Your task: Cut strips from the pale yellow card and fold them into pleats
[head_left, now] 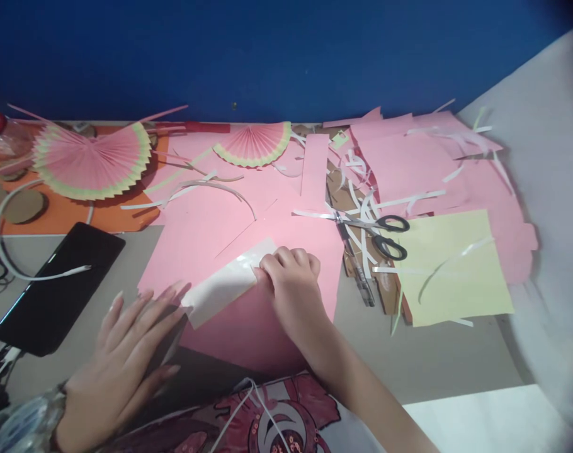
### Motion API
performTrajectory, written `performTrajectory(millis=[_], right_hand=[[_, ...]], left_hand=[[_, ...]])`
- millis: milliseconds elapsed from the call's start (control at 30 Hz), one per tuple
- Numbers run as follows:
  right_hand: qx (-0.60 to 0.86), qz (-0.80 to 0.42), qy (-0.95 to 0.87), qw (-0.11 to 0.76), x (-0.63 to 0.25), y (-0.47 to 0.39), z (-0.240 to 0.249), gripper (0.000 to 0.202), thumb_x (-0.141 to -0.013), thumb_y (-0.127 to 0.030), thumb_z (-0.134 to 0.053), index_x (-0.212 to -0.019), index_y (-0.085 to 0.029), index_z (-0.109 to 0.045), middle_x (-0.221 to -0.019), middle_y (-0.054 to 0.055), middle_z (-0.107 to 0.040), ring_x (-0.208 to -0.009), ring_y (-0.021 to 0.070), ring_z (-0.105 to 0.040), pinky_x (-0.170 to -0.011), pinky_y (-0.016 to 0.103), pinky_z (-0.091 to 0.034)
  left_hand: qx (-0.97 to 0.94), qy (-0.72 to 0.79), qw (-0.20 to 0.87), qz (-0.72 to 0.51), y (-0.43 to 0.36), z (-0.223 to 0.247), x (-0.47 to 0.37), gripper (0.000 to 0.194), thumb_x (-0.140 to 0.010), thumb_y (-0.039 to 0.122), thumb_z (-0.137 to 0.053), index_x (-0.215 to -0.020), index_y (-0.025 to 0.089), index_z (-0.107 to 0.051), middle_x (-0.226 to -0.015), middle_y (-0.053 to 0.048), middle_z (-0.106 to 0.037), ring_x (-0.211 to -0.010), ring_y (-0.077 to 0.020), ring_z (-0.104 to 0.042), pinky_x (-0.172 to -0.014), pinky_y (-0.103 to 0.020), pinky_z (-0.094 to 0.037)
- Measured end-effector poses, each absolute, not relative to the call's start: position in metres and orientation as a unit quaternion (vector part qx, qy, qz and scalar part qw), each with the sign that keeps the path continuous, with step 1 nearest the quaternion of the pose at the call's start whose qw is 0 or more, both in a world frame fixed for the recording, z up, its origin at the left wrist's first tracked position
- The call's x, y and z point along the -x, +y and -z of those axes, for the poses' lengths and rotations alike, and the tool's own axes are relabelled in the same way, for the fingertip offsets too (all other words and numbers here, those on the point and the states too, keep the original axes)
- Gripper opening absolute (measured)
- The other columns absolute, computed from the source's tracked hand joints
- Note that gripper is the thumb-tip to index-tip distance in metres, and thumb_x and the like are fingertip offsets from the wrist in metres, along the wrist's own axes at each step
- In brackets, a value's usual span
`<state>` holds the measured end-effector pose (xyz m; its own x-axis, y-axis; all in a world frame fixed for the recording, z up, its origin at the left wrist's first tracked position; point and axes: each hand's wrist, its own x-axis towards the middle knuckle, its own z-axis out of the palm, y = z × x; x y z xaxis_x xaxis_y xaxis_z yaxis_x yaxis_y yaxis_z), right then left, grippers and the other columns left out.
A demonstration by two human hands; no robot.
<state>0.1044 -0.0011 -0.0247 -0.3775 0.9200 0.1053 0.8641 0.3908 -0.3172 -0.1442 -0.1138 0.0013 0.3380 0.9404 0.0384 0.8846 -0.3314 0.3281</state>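
A pale, partly glossy paper strip (227, 286) lies slantwise over a pink paper sheet (196, 233) in front of me. My right hand (291, 270) is closed, its thumb and fingers pinching the strip's upper right end. Fingers spread, my left hand (138, 333) is open by the strip's lower left end; its fingertips reach the pink sheet's edge. Whether they touch the strip I cannot tell. Right of the sheet are scissors (393, 246) with black handles, blades apart, and a clear pen (357, 267) under their blades.
Pink paper fans with yellow-green edges (92, 160) lie at the back. A black power bank or phone (60, 286) and a white cable (12, 267) are at left. Pink sheets (419, 170), a yellow sheet (456, 270) and white paper strips sit at right, before a blue wall (286, 56).
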Motion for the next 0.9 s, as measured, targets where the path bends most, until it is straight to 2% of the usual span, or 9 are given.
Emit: performTrajectory(millis=[67, 133, 267, 367, 567, 767, 900], right_hand=[[0.543, -0.095, -0.825, 0.128, -0.104, -0.001, 0.025, 0.015, -0.089, -0.029, -0.051, -0.078, -0.021, -0.057, -0.082, 0.002, -0.059, -0.079, 0.0194, -0.044, -0.076, 0.035, -0.026], [0.541, -0.089, -0.827, 0.120, -0.104, -0.001, 0.025, 0.014, -0.089, -0.028, -0.051, -0.079, -0.021, -0.057, -0.082, 0.002, -0.059, -0.079, 0.0194, -0.044, -0.076, 0.035, -0.026], [0.535, -0.097, -0.832, 0.112, -0.104, -0.001, 0.022, 0.018, -0.091, -0.032, -0.049, -0.081, -0.021, -0.058, -0.085, 0.003, -0.059, -0.081, 0.0196, -0.044, -0.076, 0.035, -0.025], [0.530, -0.126, -0.833, 0.095, -0.105, 0.000, 0.018, 0.020, -0.094, -0.031, -0.045, -0.083, -0.021, -0.059, -0.089, 0.004, -0.060, -0.085, 0.0204, -0.044, -0.078, 0.036, -0.025], [0.520, -0.160, -0.837, 0.065, -0.112, 0.007, 0.011, 0.019, -0.093, -0.030, -0.045, -0.087, -0.021, -0.061, -0.093, 0.003, -0.062, -0.088, 0.0191, -0.047, -0.083, 0.036, -0.024], [0.527, -0.195, -0.827, 0.009, -0.116, 0.013, -0.011, 0.033, -0.097, -0.027, -0.035, -0.083, -0.022, -0.065, -0.085, 0.001, -0.067, -0.084, 0.0183, -0.052, -0.082, 0.036, -0.024], [0.506, -0.216, -0.835, -0.029, -0.115, 0.021, -0.032, 0.040, -0.098, -0.026, -0.031, -0.081, -0.020, -0.067, -0.086, 0.002, -0.068, -0.085, 0.0166, -0.056, -0.080, 0.034, -0.027]], left_hand=[[-0.831, 0.533, 0.114, -0.114, -0.094, -0.017, 0.136, 0.059, -0.090, 0.030, -0.043, -0.145, 0.028, -0.022, -0.153, -0.002, -0.026, -0.139, -0.0307, -0.021, -0.112, -0.056, -0.013], [-0.853, 0.496, 0.114, -0.113, -0.075, -0.025, 0.121, 0.062, -0.090, 0.031, -0.043, -0.146, 0.020, -0.020, -0.151, -0.006, -0.030, -0.138, -0.0299, -0.025, -0.113, -0.051, -0.019], [-0.887, 0.448, 0.090, -0.066, -0.054, -0.008, 0.085, 0.071, -0.089, 0.049, -0.045, -0.144, 0.008, -0.025, -0.152, -0.015, -0.025, -0.140, -0.0308, -0.018, -0.112, -0.044, -0.024], [-0.884, 0.457, 0.080, -0.056, -0.052, 0.017, 0.070, 0.077, -0.087, 0.055, -0.043, -0.142, 0.003, -0.029, -0.150, -0.019, -0.028, -0.139, -0.0318, -0.020, -0.113, -0.045, -0.018], [-0.883, 0.461, 0.079, -0.048, -0.053, 0.030, 0.069, 0.077, -0.087, 0.060, -0.039, -0.144, 0.009, -0.027, -0.150, -0.014, -0.030, -0.139, -0.0294, -0.022, -0.113, -0.043, -0.011], [-0.882, 0.462, 0.081, -0.045, -0.053, 0.029, 0.069, 0.076, -0.088, 0.060, -0.037, -0.143, 0.008, -0.030, -0.149, -0.014, -0.033, -0.138, -0.0296, -0.025, -0.113, -0.043, -0.012], [-0.885, 0.456, 0.086, -0.047, -0.052, 0.028, 0.069, 0.075, -0.087, 0.060, -0.039, -0.144, 0.013, -0.030, -0.150, -0.013, -0.031, -0.137, -0.0302, -0.027, -0.111, -0.045, -0.015]])
